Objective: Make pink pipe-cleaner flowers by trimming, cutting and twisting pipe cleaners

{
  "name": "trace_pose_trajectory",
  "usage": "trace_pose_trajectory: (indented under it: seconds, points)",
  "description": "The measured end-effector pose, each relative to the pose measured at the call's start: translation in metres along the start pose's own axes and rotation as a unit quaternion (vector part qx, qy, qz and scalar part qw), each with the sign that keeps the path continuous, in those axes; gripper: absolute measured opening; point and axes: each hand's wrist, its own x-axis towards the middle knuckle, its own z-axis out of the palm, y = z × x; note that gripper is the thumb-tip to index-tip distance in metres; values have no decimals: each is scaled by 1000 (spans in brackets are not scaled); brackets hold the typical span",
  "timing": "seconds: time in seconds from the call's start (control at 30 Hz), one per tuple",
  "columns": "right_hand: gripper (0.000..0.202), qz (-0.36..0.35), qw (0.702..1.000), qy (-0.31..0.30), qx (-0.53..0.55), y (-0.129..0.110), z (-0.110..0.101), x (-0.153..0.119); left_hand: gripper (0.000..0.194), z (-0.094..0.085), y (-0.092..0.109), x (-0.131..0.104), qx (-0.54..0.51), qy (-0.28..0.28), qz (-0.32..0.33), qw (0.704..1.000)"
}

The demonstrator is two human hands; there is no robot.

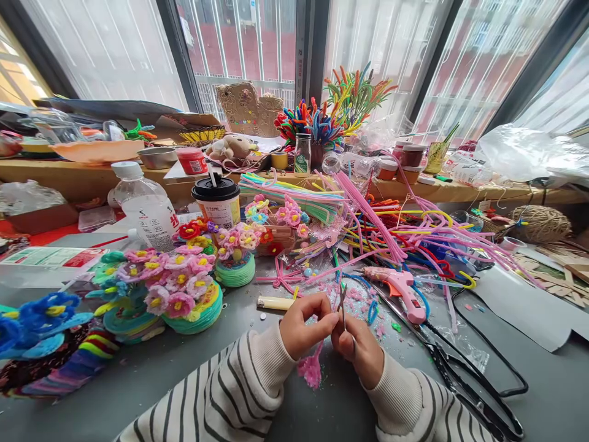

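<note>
Gripping small scissors (342,304) with the blades up, the right hand (359,351) closes around the handles; the left hand (307,325) meets it, thumb and forefinger pinched together on the stem of the pink flower (311,370). The flower hangs just below both hands, over the grey table (332,412). Open room: a bare patch between the sleeves, and a strip left of them, up to the flower pots. To the right, the black cord (485,328) loops across the surface, with bare table outside it. Crowding the hands: a cream stick (275,303) near the left hand, the pink glue gun (405,293) right of the scissors, pink scraps (356,294) (fine, scattered) just beyond. Farther: a tangle of pipe cleaners (375,224), a lidded cup (216,202), then the cluttered wooden ledge (257,179) below the windows.
</note>
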Motion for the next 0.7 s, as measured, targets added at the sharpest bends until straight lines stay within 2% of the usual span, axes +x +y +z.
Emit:
trace_pose_trajectory:
  seconds: [0.33,0.47,0.7]
  points:
    - [53,-20,996,30,-85,-1,-5,0,24,2,3,-1,-7,-46,-11,999]
    - [53,-11,996,42,-83,0,-5,0,25,4,5,-1,-13,-57,-13,998]
    - [50,1,993,74,-94,-3,-4,0,27,2,2,1,-23,-31,-23,999]
